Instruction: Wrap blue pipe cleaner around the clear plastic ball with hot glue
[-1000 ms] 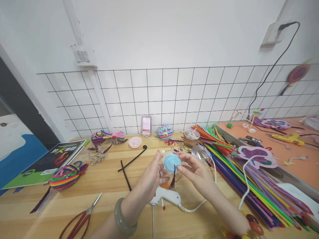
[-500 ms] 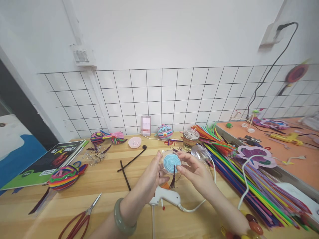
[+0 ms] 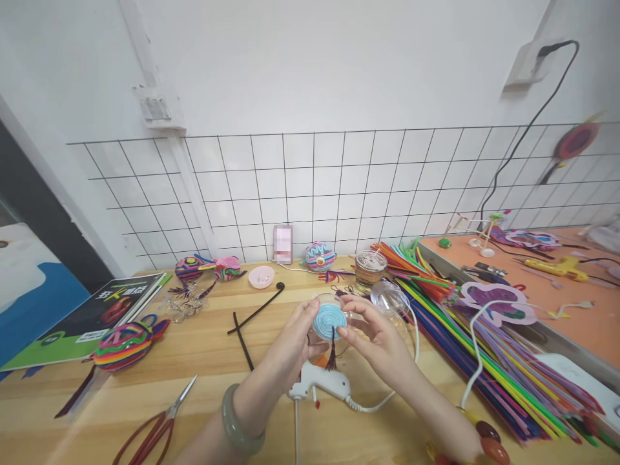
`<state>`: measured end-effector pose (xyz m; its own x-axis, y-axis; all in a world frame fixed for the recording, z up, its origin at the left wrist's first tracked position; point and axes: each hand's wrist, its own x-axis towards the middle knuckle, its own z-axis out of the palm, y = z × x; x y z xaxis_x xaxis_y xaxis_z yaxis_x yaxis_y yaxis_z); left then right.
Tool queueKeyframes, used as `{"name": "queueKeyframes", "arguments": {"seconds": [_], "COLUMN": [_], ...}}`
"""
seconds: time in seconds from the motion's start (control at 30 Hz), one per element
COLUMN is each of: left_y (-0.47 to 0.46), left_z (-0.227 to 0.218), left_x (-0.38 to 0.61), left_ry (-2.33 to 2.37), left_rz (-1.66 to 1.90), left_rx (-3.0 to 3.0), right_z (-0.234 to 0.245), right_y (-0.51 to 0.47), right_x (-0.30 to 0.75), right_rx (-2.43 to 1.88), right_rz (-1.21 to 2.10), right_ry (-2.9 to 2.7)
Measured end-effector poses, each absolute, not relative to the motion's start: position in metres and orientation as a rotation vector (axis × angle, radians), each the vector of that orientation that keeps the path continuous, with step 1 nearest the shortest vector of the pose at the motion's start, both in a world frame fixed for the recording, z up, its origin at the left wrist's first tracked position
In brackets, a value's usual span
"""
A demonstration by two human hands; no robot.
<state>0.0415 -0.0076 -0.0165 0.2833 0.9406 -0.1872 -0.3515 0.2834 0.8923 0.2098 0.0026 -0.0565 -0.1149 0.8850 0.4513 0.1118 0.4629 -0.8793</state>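
Head view: held blue coil (image 3: 329,321), clear cup (image 3: 371,259) with amber liquid (image 3: 368,280)

On your left, the dark cover of the booklet (image 3: 80,320) carries large characters (image 3: 119,294) in white and yellow, apparently Chinese, but they lie slanted and too soft for you to read with certainty. Lower on the same cover you can see a white label (image 3: 90,336) and a round emblem (image 3: 51,336), their print too small to make out, while the phone (image 3: 283,244) by the wall shows you only blurred blocks.
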Motion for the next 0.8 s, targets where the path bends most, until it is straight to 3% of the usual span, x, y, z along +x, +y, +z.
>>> {"name": "queueKeyframes", "arguments": {"seconds": [0.8], "left_y": [-0.0080], "left_z": [-0.0202], "left_x": [0.0439], "left_ry": [0.779], "left_rz": [1.117], "left_rx": [0.786], "right_z": [-0.0591], "right_y": [-0.0011], "right_x": [0.2070], "right_rx": [-0.867], "right_rz": [0.750], "right_ry": [-1.671]}}
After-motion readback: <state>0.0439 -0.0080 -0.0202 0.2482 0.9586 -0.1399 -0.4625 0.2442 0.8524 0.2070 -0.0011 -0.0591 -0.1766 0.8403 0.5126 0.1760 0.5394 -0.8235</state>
